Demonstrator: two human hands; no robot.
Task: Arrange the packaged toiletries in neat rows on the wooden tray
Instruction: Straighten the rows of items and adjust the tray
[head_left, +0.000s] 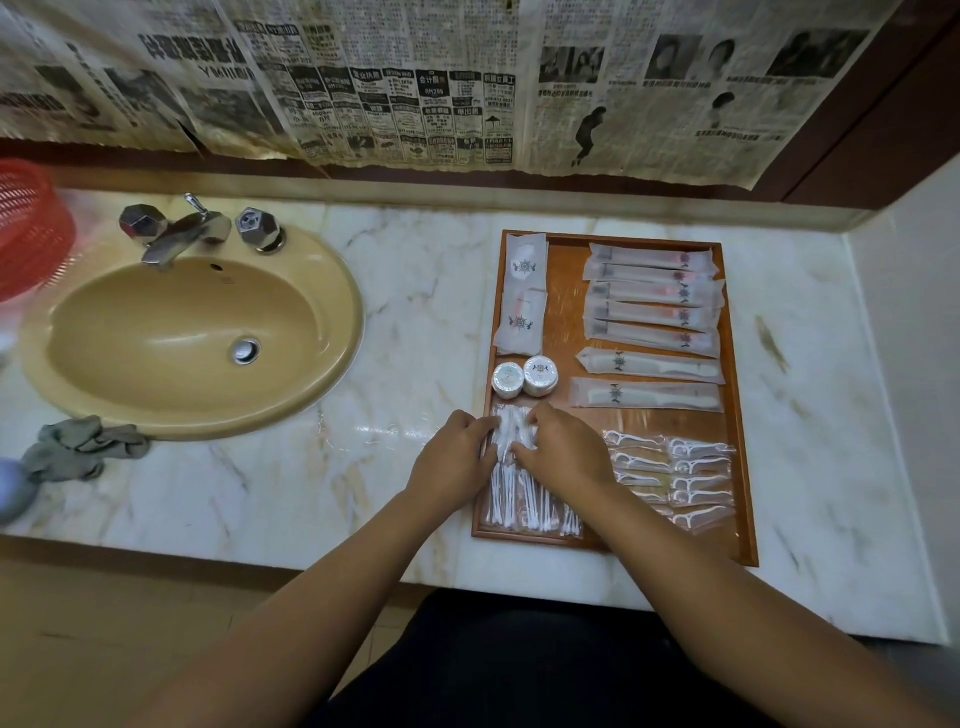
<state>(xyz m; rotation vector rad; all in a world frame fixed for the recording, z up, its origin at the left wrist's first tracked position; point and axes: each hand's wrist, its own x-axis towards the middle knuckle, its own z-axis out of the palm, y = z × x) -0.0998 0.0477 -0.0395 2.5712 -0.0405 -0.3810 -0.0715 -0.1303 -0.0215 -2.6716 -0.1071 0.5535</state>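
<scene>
White, lying long-ways between curled fingers: pinching the swab packet (511, 425) with left hand (457, 453) and right hand (565, 451), equally near.

Your tray (566, 312) sits right of the sink (182, 332). On it, toothbrush packets (652, 296) lie behind the combs (649, 379). Seemingly cotton swabs (519, 499) lie front-left.
</scene>
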